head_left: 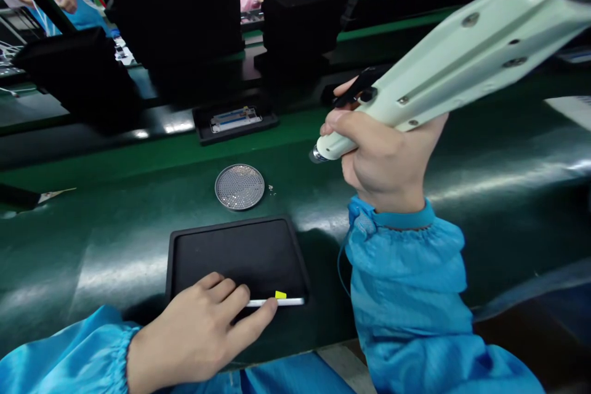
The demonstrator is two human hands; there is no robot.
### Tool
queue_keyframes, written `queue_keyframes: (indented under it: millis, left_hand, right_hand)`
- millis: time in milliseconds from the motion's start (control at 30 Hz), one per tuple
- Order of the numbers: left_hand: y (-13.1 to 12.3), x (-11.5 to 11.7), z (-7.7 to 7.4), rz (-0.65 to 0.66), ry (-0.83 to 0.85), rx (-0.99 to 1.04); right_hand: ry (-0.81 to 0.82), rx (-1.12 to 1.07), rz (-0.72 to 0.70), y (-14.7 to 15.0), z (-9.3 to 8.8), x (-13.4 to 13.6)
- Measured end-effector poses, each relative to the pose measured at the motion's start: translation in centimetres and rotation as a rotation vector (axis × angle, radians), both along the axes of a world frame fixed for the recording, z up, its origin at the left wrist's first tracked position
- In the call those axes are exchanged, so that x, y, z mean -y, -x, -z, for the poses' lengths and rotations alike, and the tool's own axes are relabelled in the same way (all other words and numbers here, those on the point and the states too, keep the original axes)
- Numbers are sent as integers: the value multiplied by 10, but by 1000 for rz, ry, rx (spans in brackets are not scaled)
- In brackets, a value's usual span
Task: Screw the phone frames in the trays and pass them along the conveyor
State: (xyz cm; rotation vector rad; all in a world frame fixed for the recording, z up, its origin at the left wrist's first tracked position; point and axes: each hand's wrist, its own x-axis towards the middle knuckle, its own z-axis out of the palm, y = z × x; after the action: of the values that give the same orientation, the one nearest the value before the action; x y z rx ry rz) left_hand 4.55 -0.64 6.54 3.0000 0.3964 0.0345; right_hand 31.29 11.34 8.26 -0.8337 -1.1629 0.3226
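White strip with yellow tag lies on the near edge of a matte black tray, under the left hand, its fingers slightly apart and touching it; a small push may slide it off. Beyond, a round perforated metal dish with loose small metal bits can spill if bumped. Right hand clamps its fingers around a pale green electric screwdriver.

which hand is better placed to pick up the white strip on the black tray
Left hand, likely: its fingers rest on the white strip, while the right hand is busy gripping an electric screwdriver.
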Motion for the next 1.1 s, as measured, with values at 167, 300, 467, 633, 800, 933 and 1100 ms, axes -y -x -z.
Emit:
queue_keyframes:
  millis: [167,300,467,633,800,933,1100]
  left_hand:
    - [-1,-1,1,-7,-1,20]
    - [4,-1,4,1,4,124]
    - [7,0,6,0,46,172]
    - [6,1,6,-2,20,188]
    - [6,0,7,2,-30,186]
    - [12,0,8,-2,-57,239]
    - [21,0,10,18,-73,231]
  right_hand:
    - [37,35,19,0,1,1]
    - [56,29,34,1,1,1]
    - [48,-15,19,2,0,1]
    - [87,-8,23,3,0,1]
    - [84,-21,2,3,1,1]
    - [81,-62,-6,3,0,1]
    - [120,-87,-22,4,3,-2]
